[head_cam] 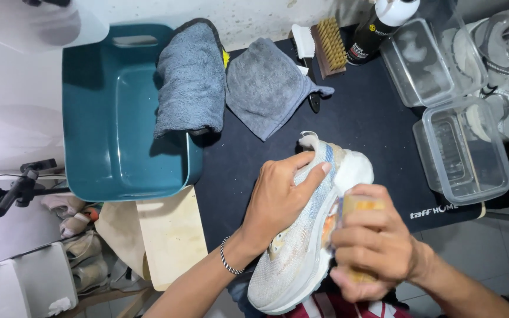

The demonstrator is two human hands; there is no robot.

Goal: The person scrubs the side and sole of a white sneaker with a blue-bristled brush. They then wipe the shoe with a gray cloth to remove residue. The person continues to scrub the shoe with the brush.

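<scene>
A white mesh sneaker (301, 247) with orange stains lies tilted over the near edge of a black mat (372, 123), its heel covered in white foam. My left hand (281, 197) grips its upper from the left, with a bead bracelet on the wrist. My right hand (369, 241) is closed around a wooden-handled brush (357, 206) pressed against the shoe's side by the sole.
A teal plastic tub (113, 118) stands at the left with a grey towel (189, 76) draped over its rim. A second grey cloth (266, 85), a bristle brush (330, 46), a black bottle (372, 32), two clear containers (463, 150) and another shoe (505, 65) lie beyond.
</scene>
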